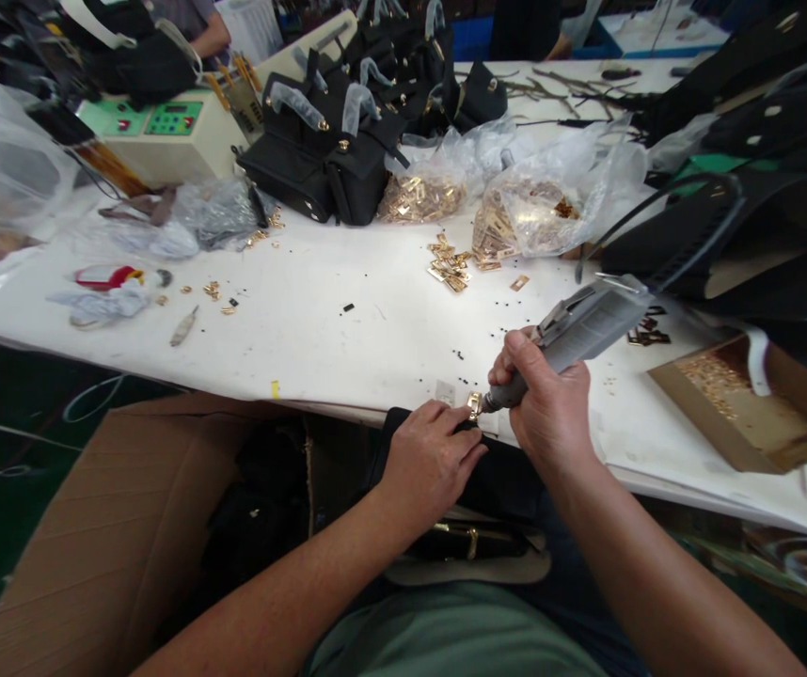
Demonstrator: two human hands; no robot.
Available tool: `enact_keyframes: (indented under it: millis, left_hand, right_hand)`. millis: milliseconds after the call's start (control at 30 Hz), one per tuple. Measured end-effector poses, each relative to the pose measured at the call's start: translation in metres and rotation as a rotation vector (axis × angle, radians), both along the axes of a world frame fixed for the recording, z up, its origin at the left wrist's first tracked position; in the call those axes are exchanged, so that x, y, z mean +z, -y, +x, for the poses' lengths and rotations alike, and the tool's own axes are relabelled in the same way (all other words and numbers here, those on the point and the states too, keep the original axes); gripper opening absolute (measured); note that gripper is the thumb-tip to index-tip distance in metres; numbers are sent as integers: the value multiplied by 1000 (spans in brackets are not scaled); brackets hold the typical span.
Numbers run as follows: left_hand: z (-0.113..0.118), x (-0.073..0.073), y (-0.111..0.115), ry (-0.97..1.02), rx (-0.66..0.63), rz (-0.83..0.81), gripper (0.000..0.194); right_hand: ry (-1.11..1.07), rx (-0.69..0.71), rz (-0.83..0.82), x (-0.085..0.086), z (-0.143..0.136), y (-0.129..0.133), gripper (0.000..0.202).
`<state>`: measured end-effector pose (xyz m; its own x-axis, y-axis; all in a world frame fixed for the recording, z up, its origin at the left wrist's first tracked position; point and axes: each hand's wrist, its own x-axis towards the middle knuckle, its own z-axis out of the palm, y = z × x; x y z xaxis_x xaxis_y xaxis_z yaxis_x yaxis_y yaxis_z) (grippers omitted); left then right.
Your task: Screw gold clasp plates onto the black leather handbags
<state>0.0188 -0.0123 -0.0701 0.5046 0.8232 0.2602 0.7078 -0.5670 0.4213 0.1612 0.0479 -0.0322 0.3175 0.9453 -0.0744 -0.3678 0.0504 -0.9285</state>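
My right hand [548, 395] is wrapped round a grey electric screwdriver [597, 320], which points down and left. Its tip meets a gold metal fitting [474, 404] at the table's front edge. My left hand [432, 456] presses its fingers beside that fitting, gripping the black bag [502, 480] under it. Most of the bag is hidden by my hands; more black material with gold hardware [472, 543] shows below, over my lap.
Gold plates [449, 265] and tiny dark screws lie on the white table [305, 329]. Plastic bags of fittings [530, 221] and black handbags [347, 150] stand behind. A cardboard tray [749, 414] of small gold parts is right; a large carton [107, 527] is lower left.
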Motion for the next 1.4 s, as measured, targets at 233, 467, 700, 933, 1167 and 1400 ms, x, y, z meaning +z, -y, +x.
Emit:
enact_keyframes:
  millis: [233,467,700,933,1167,1400]
  left_hand:
    - [0,0,1,-15,5,-18,13]
    - [0,-1,1,-32,8,-23,12]
    - [1,-6,3,-35,38,-24,10]
    - [0,-8,3,-43,34,-11,7]
    - [0,-6,4,-41,28,1,8]
    - [-1,-4,3,-68,20,-4,9]
  right_hand:
    - [125,-6,-23,-14,-7,0,31]
    - [382,137,-62,-1,-12,8,26]
    - [597,285,-16,-3,-14,5,22]
    - [485,354,-30,-3,-15,1,23]
    - [393,386,-17,-1,-14,-3,37]
    - [379,211,37,8,5,-19,49]
